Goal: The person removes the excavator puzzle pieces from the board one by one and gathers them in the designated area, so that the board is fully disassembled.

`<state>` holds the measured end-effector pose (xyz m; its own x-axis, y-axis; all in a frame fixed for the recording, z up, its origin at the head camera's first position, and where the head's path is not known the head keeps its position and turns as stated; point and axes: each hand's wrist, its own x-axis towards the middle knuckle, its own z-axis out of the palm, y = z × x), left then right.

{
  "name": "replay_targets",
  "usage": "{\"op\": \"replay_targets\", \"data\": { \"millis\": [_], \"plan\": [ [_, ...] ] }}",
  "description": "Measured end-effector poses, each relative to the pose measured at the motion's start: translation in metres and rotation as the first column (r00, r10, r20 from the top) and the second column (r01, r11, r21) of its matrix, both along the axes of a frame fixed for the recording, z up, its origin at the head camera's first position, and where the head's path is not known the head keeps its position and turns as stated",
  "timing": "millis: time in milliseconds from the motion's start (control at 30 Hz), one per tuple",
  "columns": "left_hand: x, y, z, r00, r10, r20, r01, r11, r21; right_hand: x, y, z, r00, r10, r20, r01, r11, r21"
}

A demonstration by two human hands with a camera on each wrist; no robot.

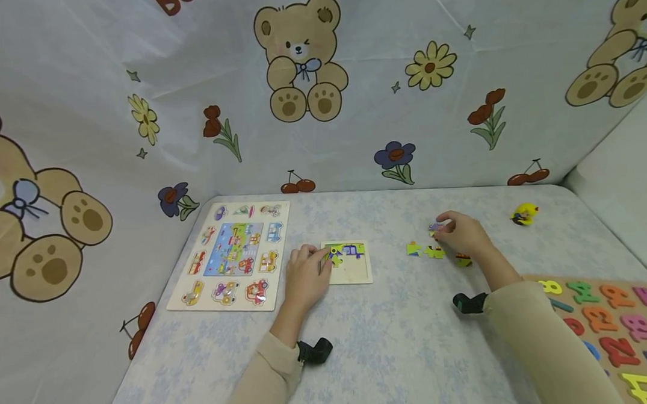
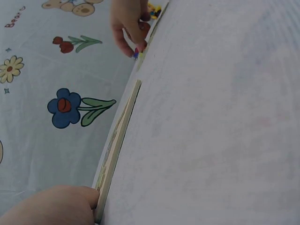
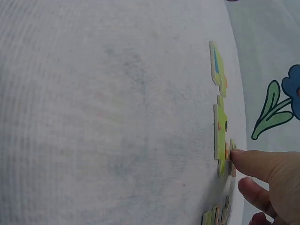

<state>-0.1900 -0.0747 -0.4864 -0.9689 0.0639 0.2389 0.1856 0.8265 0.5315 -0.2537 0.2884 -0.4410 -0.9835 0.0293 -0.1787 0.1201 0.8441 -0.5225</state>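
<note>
A small wooden puzzle board (image 1: 354,275) lies on the table, a few yellow-green and purple pieces set along its top and left. My left hand (image 1: 307,278) holds the board's left edge, fingers bent over its upper left corner. In the left wrist view, a digit presses the rim of the board (image 2: 118,140). Farther right, my right hand (image 1: 463,233) pinches a small purple-and-green puzzle piece (image 1: 436,227) between thumb and fingertips, low over the table. Loose puzzle pieces lie just below it, among them a yellow-green piece (image 1: 434,252) and a green-blue piece (image 1: 413,249).
A larger vehicle puzzle board (image 1: 277,219) lies at the left. At the right front, a letter board (image 1: 589,329) sits partly under the right sleeve. A yellow toy duck (image 1: 524,213) stands at the back right. A bear-print cloth (image 1: 353,140) hangs behind the table.
</note>
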Motion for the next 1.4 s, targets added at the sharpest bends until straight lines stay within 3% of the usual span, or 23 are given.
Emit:
{"op": "replay_targets", "data": {
  "millis": [133,233,600,967,1200,1400],
  "plan": [
    [-0.001,0.001,0.0,1.0,-0.002,-0.004,0.002,1.0,0.004,0.001,-0.003,0.001,0.998,0.016,-0.062,-0.01,0.995,0.101],
    [-0.001,0.001,0.0,1.0,-0.002,0.012,0.002,1.0,0.003,0.004,-0.009,0.005,0.993,0.043,-0.114,-0.03,0.993,0.118],
    [-0.006,0.0,0.002,0.999,0.001,0.054,-0.006,0.996,0.089,0.015,-0.071,0.014,0.969,0.188,-0.162,-0.189,0.982,0.007],
    [-0.02,0.001,0.01,0.992,0.016,0.126,-0.031,0.993,0.117,0.032,-0.137,0.003,0.918,0.344,-0.195,-0.35,0.937,0.006],
    [-0.034,0.0,0.015,0.985,0.035,0.167,-0.053,0.993,0.108,0.038,-0.164,-0.003,0.887,0.418,-0.195,-0.415,0.908,0.058],
    [-0.042,-0.002,0.014,0.987,0.033,0.157,-0.055,0.989,0.14,0.041,-0.179,-0.005,0.858,0.459,-0.232,-0.452,0.888,0.086]
  ]
}}
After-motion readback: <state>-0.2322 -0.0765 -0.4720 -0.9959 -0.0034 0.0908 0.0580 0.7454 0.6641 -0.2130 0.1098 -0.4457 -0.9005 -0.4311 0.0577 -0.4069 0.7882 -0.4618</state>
